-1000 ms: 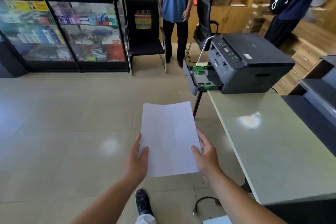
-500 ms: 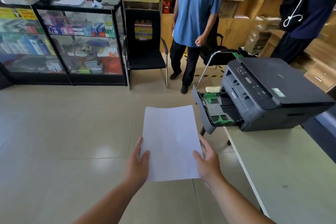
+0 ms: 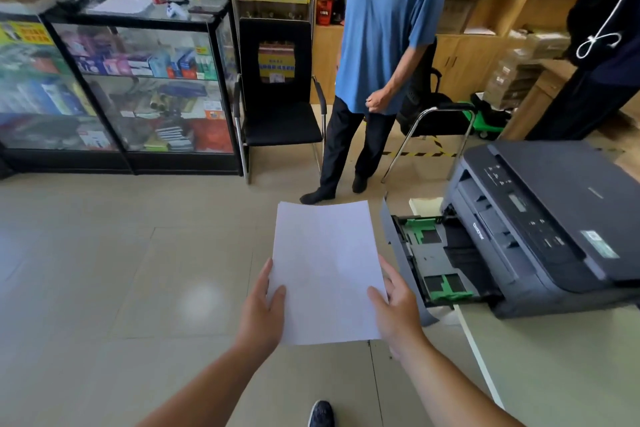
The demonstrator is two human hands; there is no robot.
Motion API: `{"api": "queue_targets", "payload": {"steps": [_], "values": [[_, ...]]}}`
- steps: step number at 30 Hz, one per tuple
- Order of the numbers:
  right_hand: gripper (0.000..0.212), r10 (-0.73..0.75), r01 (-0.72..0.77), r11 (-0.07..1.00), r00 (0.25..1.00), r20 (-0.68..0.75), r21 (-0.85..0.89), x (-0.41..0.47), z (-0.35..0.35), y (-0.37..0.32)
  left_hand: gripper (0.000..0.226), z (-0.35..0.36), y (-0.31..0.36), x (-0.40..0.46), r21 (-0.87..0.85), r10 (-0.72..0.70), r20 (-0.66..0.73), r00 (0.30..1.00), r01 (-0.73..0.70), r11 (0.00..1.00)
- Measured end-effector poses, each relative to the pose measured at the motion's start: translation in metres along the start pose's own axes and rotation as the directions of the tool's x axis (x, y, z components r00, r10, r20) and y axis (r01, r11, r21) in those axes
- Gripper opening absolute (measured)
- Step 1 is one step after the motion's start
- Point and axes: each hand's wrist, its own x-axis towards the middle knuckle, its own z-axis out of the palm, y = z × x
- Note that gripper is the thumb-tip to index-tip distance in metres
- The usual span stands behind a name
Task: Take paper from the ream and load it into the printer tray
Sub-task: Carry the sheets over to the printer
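Note:
A thin stack of white paper is held flat over the floor, long side pointing away from me. My left hand grips its near left edge and my right hand grips its near right edge. Just right of the paper, the printer tray is pulled out, grey with green guides and nothing lying in it. It belongs to a dark grey printer that sits on the corner of a pale table. The ream is out of sight.
A person in a blue shirt stands just beyond the paper, and another in dark clothes at the far right. A black chair, a second chair and a glass display cabinet line the back. My shoe shows below.
I have walked closer to the printer with the paper held the same way. The open tray now lies right beside the sheet's right edge instead of well ahead of it.

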Motion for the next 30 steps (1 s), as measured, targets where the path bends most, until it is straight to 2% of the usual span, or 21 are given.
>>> {"api": "queue_targets", "payload": {"steps": [11,16,23,30], "values": [[0.065,0.025,-0.026,0.998,0.999,0.019,0.052,0.109,0.0,-0.032,0.055,0.031,0.042,0.104,0.06,0.026,-0.022,0.999,-0.025,0.998],[0.064,0.026,-0.024,0.997,1.0,-0.017,0.076,0.137,0.002,-0.04,0.055,0.04,0.049,0.139,0.077,0.032,0.005,0.999,-0.032,0.996],[0.063,0.062,-0.049,0.994,0.99,-0.13,0.102,0.161,0.011,-0.042,0.056,0.045,0.048,0.198,0.064,0.032,0.168,0.985,-0.043,0.997],[0.062,0.127,-0.057,0.98,0.917,-0.377,0.192,0.172,0.029,-0.044,0.055,0.055,0.064,0.269,0.134,0.125,0.418,0.9,-0.198,0.971]]}}
